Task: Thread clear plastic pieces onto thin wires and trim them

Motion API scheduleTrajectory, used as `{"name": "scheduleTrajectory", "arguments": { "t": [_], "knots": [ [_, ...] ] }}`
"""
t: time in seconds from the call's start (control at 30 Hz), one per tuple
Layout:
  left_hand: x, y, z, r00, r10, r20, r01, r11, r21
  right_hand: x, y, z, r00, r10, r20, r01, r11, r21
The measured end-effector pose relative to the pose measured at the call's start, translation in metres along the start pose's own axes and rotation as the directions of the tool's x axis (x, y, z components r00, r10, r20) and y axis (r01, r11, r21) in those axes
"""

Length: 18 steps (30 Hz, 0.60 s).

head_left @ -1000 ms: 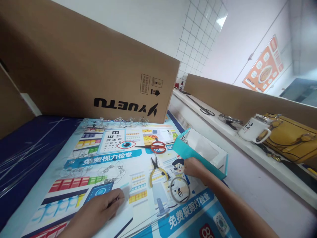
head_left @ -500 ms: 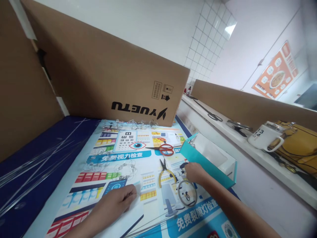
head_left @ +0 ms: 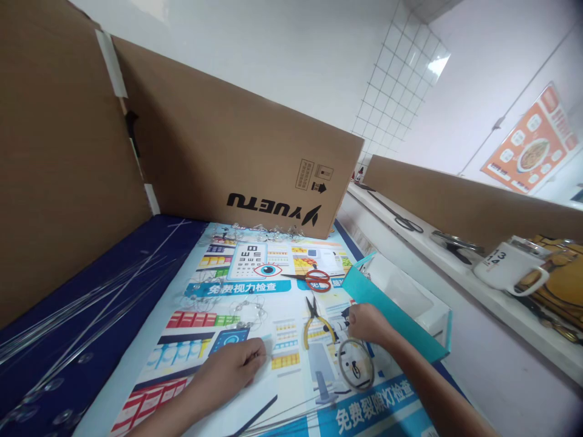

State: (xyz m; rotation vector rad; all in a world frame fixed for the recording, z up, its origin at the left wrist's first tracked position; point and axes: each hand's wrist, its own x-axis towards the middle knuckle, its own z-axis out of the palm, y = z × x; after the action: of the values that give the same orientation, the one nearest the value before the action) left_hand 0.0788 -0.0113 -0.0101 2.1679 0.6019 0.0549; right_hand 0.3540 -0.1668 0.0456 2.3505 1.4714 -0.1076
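My left hand rests low over the printed sheet, fingers curled and pinched together. What it holds, if anything, is too small to make out. My right hand is closed like a fist beside the teal box, its contents also hidden. Between the hands lie pliers with yellow handles, jaws pointing away. A grey ring-shaped coil sits just below my right hand. Scissors with red handles lie farther back. Loops of transparent beads on thin wire are beyond my left hand.
Cardboard walls stand at the back and left. More transparent beaded pieces lie along the back wall. Thin strands stretch over the dark blue surface at left. A white ledge on the right holds a mug and black scissors.
The camera view has turned slightly left, so everything appears farther right. Both hands stay closed, in nearly the same places over the sheet.
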Motion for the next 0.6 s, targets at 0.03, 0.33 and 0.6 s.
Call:
{"name": "scheduleTrajectory", "arguments": {
  "t": [0.03, 0.33, 0.6],
  "knots": [
    [0.002, -0.003, 0.002, 1.000, -0.003, 0.002, 0.003, 1.000, -0.019, -0.005, -0.010, -0.003, 0.999, -0.022, -0.023, 0.023, 1.000, 0.013],
    [-0.002, 0.001, -0.001, 0.999, 0.010, 0.039, -0.001, 0.973, -0.230, -0.015, -0.118, -0.013, 0.894, -0.403, -0.196, 0.415, 0.910, 0.022],
    [0.000, 0.000, 0.000, 0.997, -0.045, 0.057, 0.058, 0.964, -0.258, -0.059, -0.067, 0.019, 0.879, -0.237, -0.415, 0.317, 0.939, 0.136]
  ]
}}
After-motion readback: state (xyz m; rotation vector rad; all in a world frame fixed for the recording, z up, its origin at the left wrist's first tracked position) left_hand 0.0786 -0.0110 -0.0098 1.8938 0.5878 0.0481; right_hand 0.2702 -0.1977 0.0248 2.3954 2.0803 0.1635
